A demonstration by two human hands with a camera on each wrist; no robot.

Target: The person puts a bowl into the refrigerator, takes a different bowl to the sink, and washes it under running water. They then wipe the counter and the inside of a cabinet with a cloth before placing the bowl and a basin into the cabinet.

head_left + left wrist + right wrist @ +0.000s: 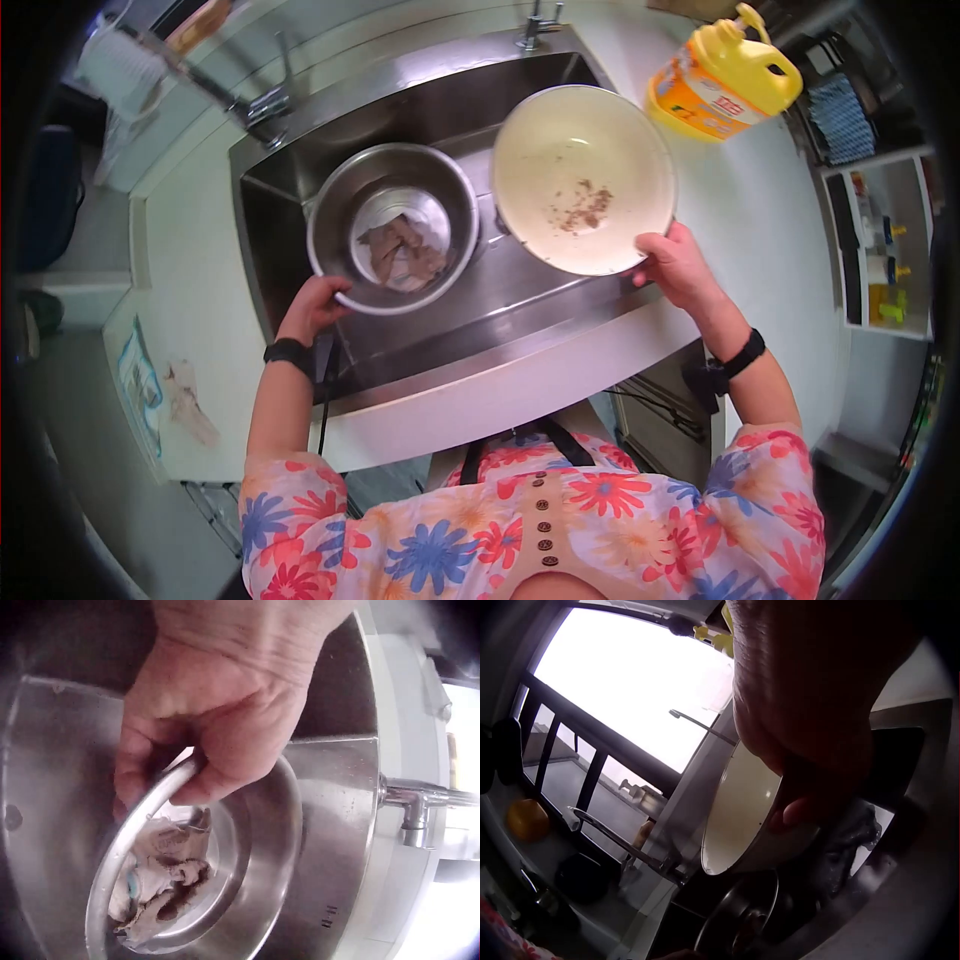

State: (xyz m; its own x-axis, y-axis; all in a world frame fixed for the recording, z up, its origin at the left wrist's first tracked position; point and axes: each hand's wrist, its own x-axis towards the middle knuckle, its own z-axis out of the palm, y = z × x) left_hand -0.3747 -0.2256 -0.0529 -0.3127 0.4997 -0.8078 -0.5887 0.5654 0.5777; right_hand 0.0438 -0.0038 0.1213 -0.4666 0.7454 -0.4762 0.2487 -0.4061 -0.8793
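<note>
My left hand (316,306) grips the near-left rim of a round stainless steel basin (455,205), thumb inside and fingers outside. Crumpled brownish-grey pieces (169,851) lie in its bottom. In the left wrist view the basin is tilted within the sink. My right hand (682,265) holds a cream-coloured basin (575,130) by its near-right rim, thumb over the edge. Brown bits (585,207) are scattered on its inner bottom. It is above the right part of the sink, tilted in the right wrist view (739,806).
Both basins are over a steel sink (440,355) set in a white counter. Faucets (265,105) stand at its back left and another tap (538,28) at the back. A yellow pump jug (725,75) stands on the counter to the right. A blue-and-white packet (140,385) lies at the left.
</note>
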